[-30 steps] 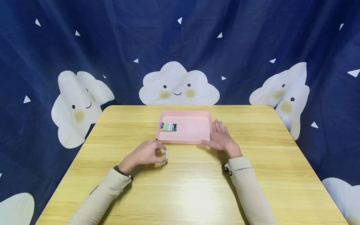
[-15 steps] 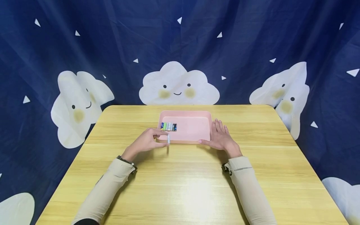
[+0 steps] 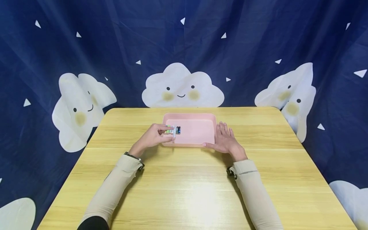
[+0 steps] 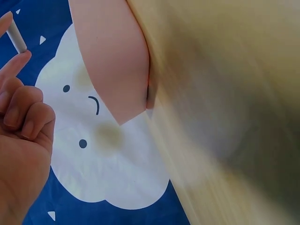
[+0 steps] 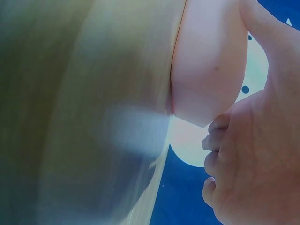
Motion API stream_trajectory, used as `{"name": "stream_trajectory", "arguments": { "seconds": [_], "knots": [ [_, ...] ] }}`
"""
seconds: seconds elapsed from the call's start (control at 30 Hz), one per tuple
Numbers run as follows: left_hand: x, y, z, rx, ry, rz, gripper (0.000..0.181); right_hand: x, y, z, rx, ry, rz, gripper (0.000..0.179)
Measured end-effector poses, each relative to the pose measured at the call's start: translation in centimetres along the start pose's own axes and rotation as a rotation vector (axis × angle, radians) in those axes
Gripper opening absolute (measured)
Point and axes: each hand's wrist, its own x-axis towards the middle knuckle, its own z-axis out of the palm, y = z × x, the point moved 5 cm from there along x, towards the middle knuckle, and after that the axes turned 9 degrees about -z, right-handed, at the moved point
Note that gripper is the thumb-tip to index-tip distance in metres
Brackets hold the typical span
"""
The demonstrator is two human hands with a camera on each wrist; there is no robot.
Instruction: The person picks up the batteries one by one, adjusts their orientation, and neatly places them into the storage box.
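My left hand pinches a white battery by its two ends, between thumb and a fingertip, over the left part of a pink tray. In the left wrist view the battery shows between the fingertips, with the other fingers curled in. Several batteries lie side by side in the tray, partly hidden by my left hand; a dark pair shows to the right of the held one. My right hand rests with straight fingers along the tray's right side, thumb at its front right corner.
The tray stands near the far edge of a light wooden table. Behind the table hangs a dark blue curtain printed with white clouds and small triangles.
My left hand has carried the white battery away from me, from above the table in front of the tray to over its inside. The right hand has stayed in place.
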Motion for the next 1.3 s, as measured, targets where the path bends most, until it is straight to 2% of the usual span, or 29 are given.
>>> {"name": "stream_trajectory", "arguments": {
  "seconds": [0.1,0.2,0.43,0.73,0.9,1.2,1.3],
  "knots": [
    [0.8,0.3,-0.1,-0.009,0.010,0.051,0.052,-0.2,-0.2,-0.3,0.003,0.009,-0.003,0.129],
    [1.4,0.3,0.0,-0.007,0.009,0.067,0.052,-0.2,-0.3,-0.4,-0.004,0.010,-0.007,0.127],
    [2.6,0.0,0.1,-0.015,0.015,0.017,0.052,-0.2,-0.3,-0.6,-0.014,0.018,-0.010,0.127],
    [4.4,-0.7,0.3,0.007,0.021,0.033,0.051,-0.3,-0.2,-0.7,-0.004,0.012,-0.002,0.126],
    [5.1,-1.3,0.7,0.051,0.012,0.007,0.050,-0.3,-0.1,-0.6,0.011,0.016,-0.001,0.126],
    [5.7,-2.0,1.3,0.201,-0.004,-0.087,0.051,-0.2,-0.1,-0.3,0.004,0.015,-0.004,0.128],
    [6.0,-2.2,1.5,0.240,-0.015,-0.095,0.052,-0.1,0.0,-0.1,0.002,0.009,0.000,0.129]
  ]
}}
